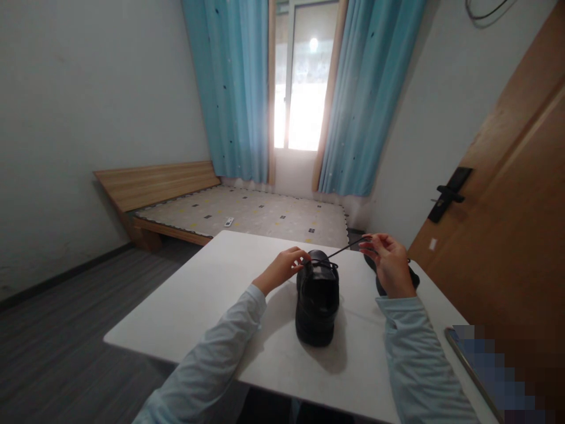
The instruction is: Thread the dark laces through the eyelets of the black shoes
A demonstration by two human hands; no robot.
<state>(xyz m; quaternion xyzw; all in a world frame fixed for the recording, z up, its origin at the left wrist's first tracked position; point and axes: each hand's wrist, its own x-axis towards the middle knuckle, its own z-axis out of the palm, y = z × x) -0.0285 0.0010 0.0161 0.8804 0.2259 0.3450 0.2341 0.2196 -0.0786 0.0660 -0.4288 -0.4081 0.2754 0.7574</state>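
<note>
A black lace-up shoe [318,306] stands upright on the white table, its heel toward me and its toe toward the window. My right hand [386,262] is raised to the right of it, fingers pinched on a black shoelace [346,247] that runs taut from the shoe's lacing. At the shoe's upper left side, my left hand [286,268] touches the lacing with bent fingers; what its fingertips pinch is too small to make out. Behind my right hand lies a second black shoe [414,278], mostly hidden.
The white table [185,312] bears both shoes. A phone-like device [472,365], partly blurred, lies at its right edge. Beyond stands a bed [256,215] with a small white remote-like object [228,222] on it. A wooden door [507,218] is close on the right.
</note>
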